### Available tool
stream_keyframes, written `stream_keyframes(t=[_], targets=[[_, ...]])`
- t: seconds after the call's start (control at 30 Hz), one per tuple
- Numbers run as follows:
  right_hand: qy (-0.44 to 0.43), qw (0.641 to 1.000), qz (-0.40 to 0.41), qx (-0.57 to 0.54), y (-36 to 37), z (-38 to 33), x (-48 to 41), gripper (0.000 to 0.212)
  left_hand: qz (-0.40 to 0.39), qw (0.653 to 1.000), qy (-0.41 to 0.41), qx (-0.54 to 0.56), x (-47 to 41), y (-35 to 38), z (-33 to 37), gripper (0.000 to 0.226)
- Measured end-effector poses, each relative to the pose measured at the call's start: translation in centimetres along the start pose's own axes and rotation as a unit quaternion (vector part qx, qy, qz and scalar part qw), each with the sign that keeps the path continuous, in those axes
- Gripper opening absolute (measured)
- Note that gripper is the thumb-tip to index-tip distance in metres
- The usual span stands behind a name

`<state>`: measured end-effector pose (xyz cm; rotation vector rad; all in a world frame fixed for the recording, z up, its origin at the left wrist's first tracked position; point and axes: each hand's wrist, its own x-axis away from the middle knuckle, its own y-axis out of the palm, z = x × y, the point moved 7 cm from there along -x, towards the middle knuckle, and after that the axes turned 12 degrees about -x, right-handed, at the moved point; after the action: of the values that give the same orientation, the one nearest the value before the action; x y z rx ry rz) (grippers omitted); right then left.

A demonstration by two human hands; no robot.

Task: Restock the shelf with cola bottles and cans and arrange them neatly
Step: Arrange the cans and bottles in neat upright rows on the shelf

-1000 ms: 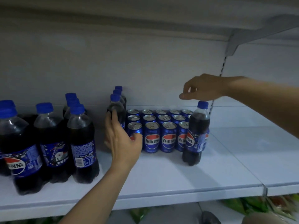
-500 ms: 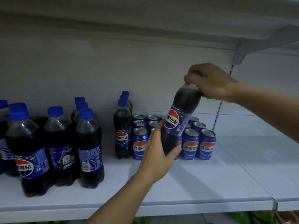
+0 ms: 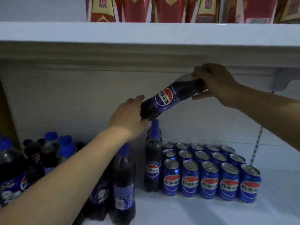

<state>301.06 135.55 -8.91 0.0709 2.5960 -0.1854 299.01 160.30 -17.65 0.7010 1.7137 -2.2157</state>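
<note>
A cola bottle [image 3: 168,99] hangs tilted, almost on its side, high above the white shelf [image 3: 203,211]. My right hand [image 3: 214,83] grips its neck end and hides the cap. My left hand [image 3: 128,116] holds its base. Below stands a short row of upright cola bottles [image 3: 153,158] running toward the back wall. To their right sits a block of blue cola cans [image 3: 211,174] in neat rows. More cola bottles [image 3: 123,182] stand at the left, partly hidden by my left forearm.
The upper shelf board [image 3: 146,31] runs just above the lifted bottle and carries red and gold packages [image 3: 170,8]. A shelf bracket [image 3: 282,78] and a slotted upright [image 3: 258,143] are at the right. White shelf surface shows right of the cans.
The bottle has risen and tipped further toward horizontal, held at both ends. The view has tilted up, so the upper shelf and its packages now show.
</note>
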Motion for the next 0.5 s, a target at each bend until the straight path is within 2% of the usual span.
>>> stream_keyframes(t=[0.13,0.27,0.37,0.5], targets=[[-0.069,0.982,-0.052,0.165,6.1,0.1,-2.7,0.036,-0.109,0.991,0.004,-0.074,-2.2,0.8,-5.1,0.069],[-0.101,0.950,-0.119,0.271,11.8,3.2,-4.9,0.038,-0.240,0.962,0.029,-0.127,-3.9,3.6,-7.6,0.060],[-0.089,0.921,-0.189,0.329,15.9,6.2,-6.5,0.037,-0.320,0.936,0.046,-0.143,-4.9,6.1,-9.1,0.057],[-0.042,0.881,-0.258,0.395,20.0,11.2,-8.0,0.037,-0.381,0.906,0.071,-0.167,-5.7,7.9,-10.1,0.051]])
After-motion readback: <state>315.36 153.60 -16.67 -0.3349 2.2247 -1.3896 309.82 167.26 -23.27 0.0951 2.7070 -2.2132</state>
